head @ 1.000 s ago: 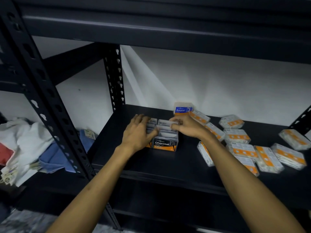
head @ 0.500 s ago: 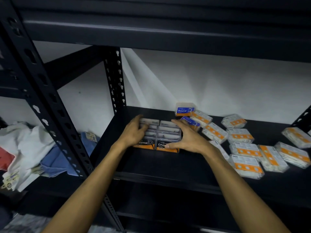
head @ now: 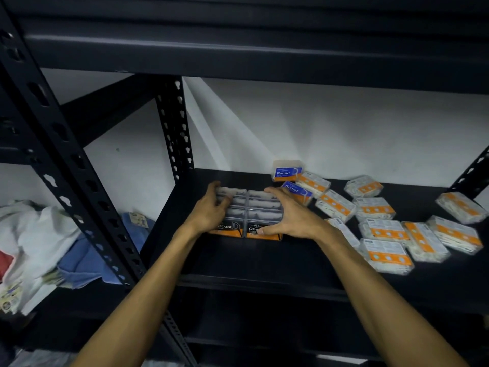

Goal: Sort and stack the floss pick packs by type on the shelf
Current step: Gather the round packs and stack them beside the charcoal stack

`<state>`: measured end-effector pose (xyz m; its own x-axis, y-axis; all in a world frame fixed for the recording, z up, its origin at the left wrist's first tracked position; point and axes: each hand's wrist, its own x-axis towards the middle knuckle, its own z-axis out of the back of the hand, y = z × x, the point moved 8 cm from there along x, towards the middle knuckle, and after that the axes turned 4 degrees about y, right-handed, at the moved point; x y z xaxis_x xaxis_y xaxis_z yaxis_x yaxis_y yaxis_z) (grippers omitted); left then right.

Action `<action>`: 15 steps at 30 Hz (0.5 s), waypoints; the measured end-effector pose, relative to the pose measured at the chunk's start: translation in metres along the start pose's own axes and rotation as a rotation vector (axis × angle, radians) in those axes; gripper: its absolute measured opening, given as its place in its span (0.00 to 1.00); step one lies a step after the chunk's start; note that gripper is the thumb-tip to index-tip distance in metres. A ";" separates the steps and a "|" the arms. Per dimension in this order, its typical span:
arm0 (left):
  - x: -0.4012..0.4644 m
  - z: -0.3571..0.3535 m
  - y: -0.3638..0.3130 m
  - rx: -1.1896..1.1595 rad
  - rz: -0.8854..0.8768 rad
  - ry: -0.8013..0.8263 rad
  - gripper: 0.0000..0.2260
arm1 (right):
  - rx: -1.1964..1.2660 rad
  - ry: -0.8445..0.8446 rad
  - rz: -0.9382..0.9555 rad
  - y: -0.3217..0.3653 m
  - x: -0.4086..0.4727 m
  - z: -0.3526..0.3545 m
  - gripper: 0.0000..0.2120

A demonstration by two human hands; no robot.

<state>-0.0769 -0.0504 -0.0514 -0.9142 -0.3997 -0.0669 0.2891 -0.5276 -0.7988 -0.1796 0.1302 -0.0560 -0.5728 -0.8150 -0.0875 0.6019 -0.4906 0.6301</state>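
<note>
Two side-by-side stacks of Charcoal floss pick packs (head: 260, 211) stand near the left end of the black shelf (head: 264, 258). My left hand (head: 209, 211) grips the left stack from its left side. My right hand (head: 289, 215) wraps the right stack, fingers across the top and thumb on the front label. Two blue Round packs (head: 287, 173) lie just behind to the right. Several orange-label packs (head: 383, 231) are scattered flat over the right half of the shelf.
A perforated black upright (head: 176, 128) rises at the shelf's back left corner and a diagonal post (head: 66, 165) crosses the foreground. White and blue cloths (head: 53, 239) lie on the neighbouring shelf at left. Another shelf board (head: 264, 49) hangs overhead.
My right hand has come down from the top of the stack to its right side, and both hands now hold the two Charcoal stacks, which sit slightly farther back on the shelf.
</note>
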 end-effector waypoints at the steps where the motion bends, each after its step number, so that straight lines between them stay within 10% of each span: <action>1: -0.001 0.000 -0.002 0.010 -0.006 -0.003 0.24 | -0.001 -0.004 0.003 0.000 0.000 0.001 0.52; 10: 0.000 0.005 -0.004 0.082 -0.007 -0.058 0.27 | 0.039 -0.011 0.020 0.003 -0.009 0.010 0.53; 15: -0.003 0.020 -0.038 0.333 -0.132 -0.292 0.31 | 0.112 -0.274 0.071 -0.020 -0.036 0.056 0.35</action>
<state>-0.0793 -0.0442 -0.0088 -0.8446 -0.4827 0.2318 0.2951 -0.7808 -0.5508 -0.2025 0.1872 -0.0222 -0.6691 -0.7255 0.1615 0.5893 -0.3855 0.7100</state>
